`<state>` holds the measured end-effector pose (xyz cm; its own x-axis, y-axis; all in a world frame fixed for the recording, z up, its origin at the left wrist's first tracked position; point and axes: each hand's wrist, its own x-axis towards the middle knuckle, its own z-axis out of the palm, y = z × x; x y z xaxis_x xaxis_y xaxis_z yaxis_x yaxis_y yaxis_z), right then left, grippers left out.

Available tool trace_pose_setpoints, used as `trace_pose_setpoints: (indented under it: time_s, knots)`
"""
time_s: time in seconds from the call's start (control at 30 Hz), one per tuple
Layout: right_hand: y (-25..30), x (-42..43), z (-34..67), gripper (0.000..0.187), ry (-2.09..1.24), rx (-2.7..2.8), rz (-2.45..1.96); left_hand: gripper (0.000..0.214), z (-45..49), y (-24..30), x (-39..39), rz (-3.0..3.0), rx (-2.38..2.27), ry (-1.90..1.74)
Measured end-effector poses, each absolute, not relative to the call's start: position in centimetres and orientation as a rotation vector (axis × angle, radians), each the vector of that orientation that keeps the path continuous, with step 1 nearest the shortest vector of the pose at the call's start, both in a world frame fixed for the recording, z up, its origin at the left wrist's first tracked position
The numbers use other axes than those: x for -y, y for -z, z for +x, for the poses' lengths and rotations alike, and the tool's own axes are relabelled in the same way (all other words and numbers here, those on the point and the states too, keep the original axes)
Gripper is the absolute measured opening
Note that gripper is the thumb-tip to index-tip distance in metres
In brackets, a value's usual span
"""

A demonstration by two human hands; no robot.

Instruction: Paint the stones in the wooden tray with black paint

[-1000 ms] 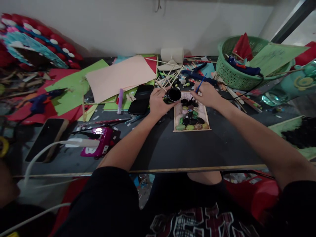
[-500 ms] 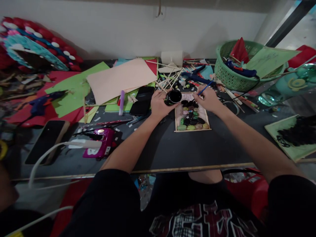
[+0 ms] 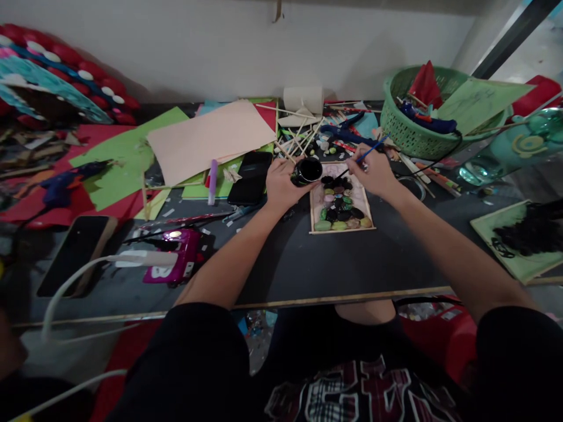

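My left hand [image 3: 281, 183] is closed round a small jar of black paint [image 3: 308, 171], its dark mouth tilted toward me. Between the fingers of my right hand [image 3: 372, 170] is a thin blue paintbrush [image 3: 368, 151], its tip pointing down and left to the upper stones. Below both hands lies a framed panel [image 3: 317, 205] with a pale backing and thin wooden edging. Several stones [image 3: 338, 224] cover it, green and yellowish ones along the bottom, black ones higher up. Whether the brush tip touches a stone is hard to tell.
A green basket [image 3: 407, 120] stands at the back right beside a bottle [image 3: 479, 155]. Coloured paper [image 3: 211, 138], a black phone [image 3: 250, 177], a glue gun [image 3: 59, 186] and a purple power adapter [image 3: 173, 258] lie to the left. Another phone [image 3: 74, 252] rests near the front edge.
My right hand has tilted the brush so its dark tip shows at the upper black stones. My left hand keeps the jar in nearly the same place. The whole view has shifted slightly.
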<state>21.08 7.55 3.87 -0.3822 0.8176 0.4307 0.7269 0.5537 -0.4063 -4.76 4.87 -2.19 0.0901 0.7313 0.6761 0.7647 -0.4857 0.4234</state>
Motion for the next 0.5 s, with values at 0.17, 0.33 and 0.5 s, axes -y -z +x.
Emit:
trace_pose_setpoints:
  time_s: [0.17,0.33,0.5]
  knots:
    - [-4.6,-7.4,22.1,0.036,-0.183,1.900,-1.357,0.077,-4.7,2.1,-4.8,-2.267,1.558,1.401]
    - [-6.4,-6.1,22.9,0.044,-0.249,1.774,-1.297,0.075,-4.5,1.8,-4.6,-2.287,1.566,1.322]
    - [-6.5,-4.3,21.0,0.040,-0.406,1.559,-1.032,0.069,-4.6,2.0,-4.5,-2.328,1.416,1.249]
